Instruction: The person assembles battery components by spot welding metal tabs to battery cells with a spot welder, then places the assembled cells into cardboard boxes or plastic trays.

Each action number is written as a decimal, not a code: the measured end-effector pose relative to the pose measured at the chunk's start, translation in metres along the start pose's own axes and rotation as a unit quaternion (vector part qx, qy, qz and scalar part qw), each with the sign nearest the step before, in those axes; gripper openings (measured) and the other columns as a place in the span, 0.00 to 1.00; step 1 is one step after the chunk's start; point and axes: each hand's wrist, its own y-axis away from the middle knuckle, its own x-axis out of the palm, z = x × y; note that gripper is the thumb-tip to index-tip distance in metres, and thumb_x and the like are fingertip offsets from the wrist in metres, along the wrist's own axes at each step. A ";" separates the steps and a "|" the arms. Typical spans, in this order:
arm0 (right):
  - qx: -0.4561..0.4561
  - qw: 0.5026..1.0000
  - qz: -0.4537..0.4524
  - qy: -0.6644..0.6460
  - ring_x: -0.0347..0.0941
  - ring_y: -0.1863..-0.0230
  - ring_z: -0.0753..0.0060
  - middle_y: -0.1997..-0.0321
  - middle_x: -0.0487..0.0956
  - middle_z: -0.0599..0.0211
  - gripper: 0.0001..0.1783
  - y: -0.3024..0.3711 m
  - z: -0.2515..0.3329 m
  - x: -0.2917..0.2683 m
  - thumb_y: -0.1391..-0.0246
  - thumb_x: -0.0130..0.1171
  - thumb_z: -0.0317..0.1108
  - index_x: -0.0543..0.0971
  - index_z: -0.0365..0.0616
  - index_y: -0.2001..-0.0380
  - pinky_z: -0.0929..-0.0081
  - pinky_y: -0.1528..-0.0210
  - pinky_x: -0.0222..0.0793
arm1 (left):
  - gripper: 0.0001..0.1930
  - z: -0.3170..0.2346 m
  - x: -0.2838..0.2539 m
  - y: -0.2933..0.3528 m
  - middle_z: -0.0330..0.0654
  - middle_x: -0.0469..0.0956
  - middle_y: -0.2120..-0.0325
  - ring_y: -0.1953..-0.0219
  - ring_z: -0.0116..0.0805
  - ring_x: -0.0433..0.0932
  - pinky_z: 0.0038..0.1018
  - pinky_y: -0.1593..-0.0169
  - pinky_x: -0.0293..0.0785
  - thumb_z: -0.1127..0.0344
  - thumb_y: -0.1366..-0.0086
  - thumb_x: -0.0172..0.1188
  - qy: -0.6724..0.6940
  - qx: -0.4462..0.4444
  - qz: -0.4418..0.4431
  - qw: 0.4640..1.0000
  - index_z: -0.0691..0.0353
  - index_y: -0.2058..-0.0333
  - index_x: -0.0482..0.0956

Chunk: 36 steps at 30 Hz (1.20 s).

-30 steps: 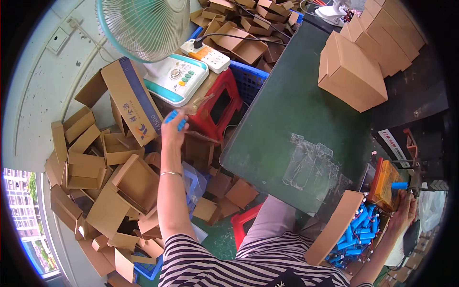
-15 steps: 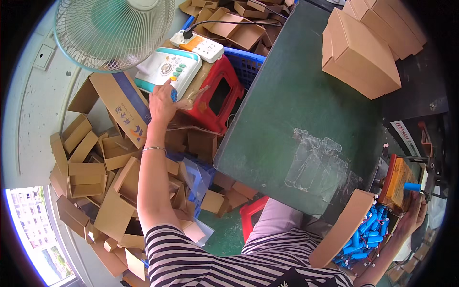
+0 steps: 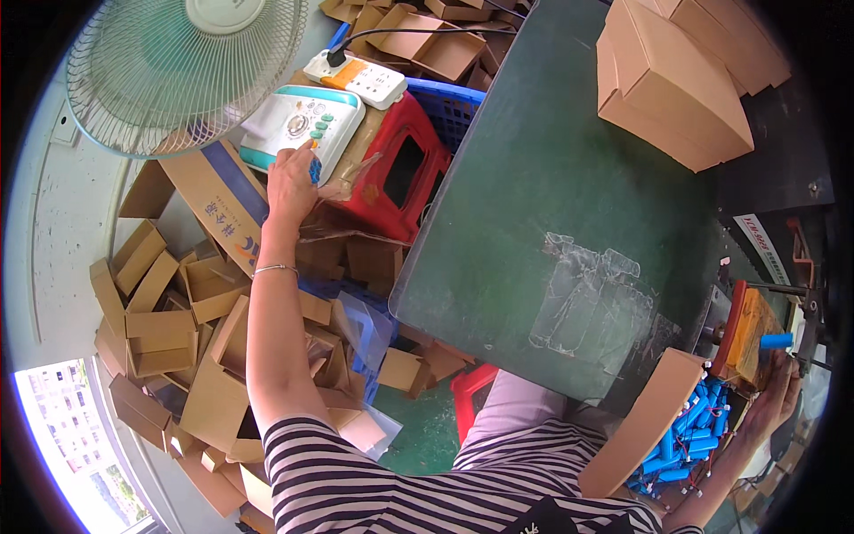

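Note:
My left hand (image 3: 292,185) reaches to the white and teal base (image 3: 276,111) of a desk fan, its fingers stretched toward an orange button on the panel. A small blue patch shows beside the thumb, and I cannot make out what it is. At the far right, my right hand (image 3: 779,396) has its fingertips at a blue cylindrical battery cell (image 3: 776,341), which lies level by a worn wooden block (image 3: 749,334) on a bench device. Below the block, a cardboard box (image 3: 642,427) holds several blue battery cells (image 3: 689,440) with thin wires and white connectors.
The fan's wire cage (image 3: 182,76) is at upper left; a power strip (image 3: 356,78) lies on a red stool (image 3: 400,169). Empty cardboard boxes (image 3: 162,336) pile up on the left. Closed cartons (image 3: 672,93) stand on the dark green table (image 3: 498,231).
The view has shifted slightly, with the fan and its base farther left. My left hand stays at the fan's buttons and my right hand stays by the blue battery cell.

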 end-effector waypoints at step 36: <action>-0.025 0.998 0.045 -0.038 0.71 0.62 0.80 0.67 0.77 0.67 0.05 0.003 0.009 0.036 0.44 0.53 0.30 0.73 0.41 0.72 0.82 0.52 0.63 | 0.10 -0.050 -0.061 0.093 0.44 0.74 0.69 0.65 0.34 0.75 0.29 0.63 0.75 0.73 0.49 0.62 0.491 -0.356 -0.021 0.795 0.66 0.67 0.75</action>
